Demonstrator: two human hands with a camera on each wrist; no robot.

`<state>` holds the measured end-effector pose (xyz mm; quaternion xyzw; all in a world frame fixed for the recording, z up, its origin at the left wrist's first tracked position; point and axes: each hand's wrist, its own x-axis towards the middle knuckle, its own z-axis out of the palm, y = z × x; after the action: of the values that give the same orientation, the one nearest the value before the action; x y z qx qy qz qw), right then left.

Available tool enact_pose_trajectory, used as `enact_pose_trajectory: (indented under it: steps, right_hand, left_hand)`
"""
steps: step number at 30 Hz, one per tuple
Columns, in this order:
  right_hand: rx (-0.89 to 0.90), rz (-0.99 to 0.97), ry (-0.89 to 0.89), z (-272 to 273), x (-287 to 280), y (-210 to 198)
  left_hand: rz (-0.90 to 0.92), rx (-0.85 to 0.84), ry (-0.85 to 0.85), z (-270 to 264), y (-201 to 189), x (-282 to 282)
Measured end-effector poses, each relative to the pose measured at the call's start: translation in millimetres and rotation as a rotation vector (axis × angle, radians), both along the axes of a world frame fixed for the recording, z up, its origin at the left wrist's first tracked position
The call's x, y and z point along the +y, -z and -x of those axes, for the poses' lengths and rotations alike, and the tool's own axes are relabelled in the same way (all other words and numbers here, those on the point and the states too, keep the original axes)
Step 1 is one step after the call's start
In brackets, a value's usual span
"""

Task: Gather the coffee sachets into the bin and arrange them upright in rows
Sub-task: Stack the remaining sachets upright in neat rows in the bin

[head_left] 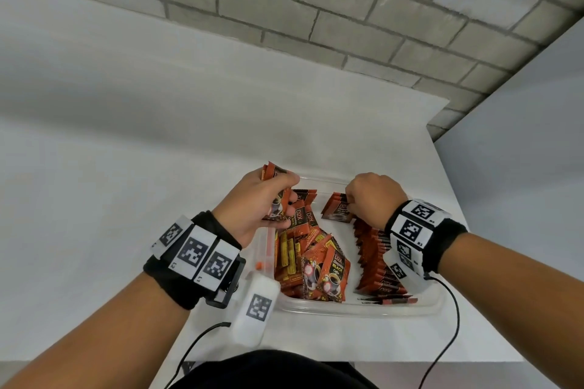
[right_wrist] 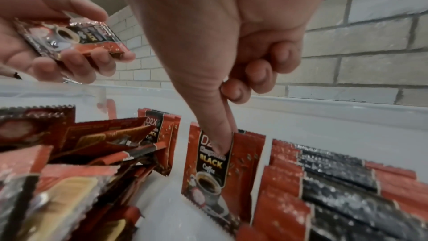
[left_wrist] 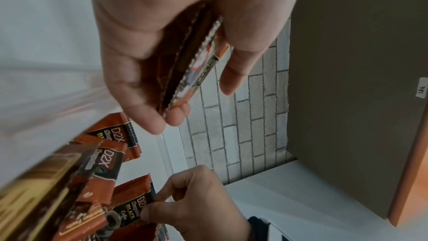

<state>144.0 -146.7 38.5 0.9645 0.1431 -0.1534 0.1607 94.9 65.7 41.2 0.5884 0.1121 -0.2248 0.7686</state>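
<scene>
My right hand point(head_left: 373, 196) pinches two upright sachets point(right_wrist: 220, 164) at the far end of the neat row point(head_left: 376, 259) in the bin point(head_left: 410, 309). My left hand point(head_left: 256, 202) grips a small stack point(left_wrist: 192, 61) above the loose pile point(head_left: 313, 262) beside that row. If I let go too soon, the pair could topple away from the row, or the stack could fan apart.

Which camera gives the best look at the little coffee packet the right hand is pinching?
The right wrist view: the pinched sachet stands upright in the bin, label facing, the right hand gripping its top. The head view shows it small, partly hidden. The left wrist view shows it sideways.
</scene>
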Motion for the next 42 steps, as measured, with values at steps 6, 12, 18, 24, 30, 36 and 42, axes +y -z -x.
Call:
enact_pose_trajectory:
  steps: [6, 12, 18, 24, 30, 36, 42]
  right_hand:
    - [-0.057, 0.092, -0.079, 0, -1, 5]
    - [-0.05, 0.033, -0.093, 4, -4, 1]
    - [-0.06, -0.071, -0.044, 7, -10, -4]
    - [-0.143, -0.482, 0.089, 20, -21, -24]
    - [0.102, -1.068, 0.204, 53, -8, -48]
    - [0.109, -1.216, 0.279, 58, -17, -47]
    - [0.215, -1.137, 0.259, 47, -27, -59]
  left_hand:
    - [0.004, 0.008, -0.008, 0, 1, 0]
    - [0.01, 0.007, -0.029, 0, 2, 0]
    - [0.046, 0.028, 0.006, 0, 0, -5]
    - [0.13, 0.085, 0.041, 4, -4, -20]
    - [0.121, -0.048, 0.154, 10, -10, -38]
    - [0.096, -0.142, 0.169, 11, -8, -47]
    - [0.06, -0.167, 0.169, 10, -11, -46]
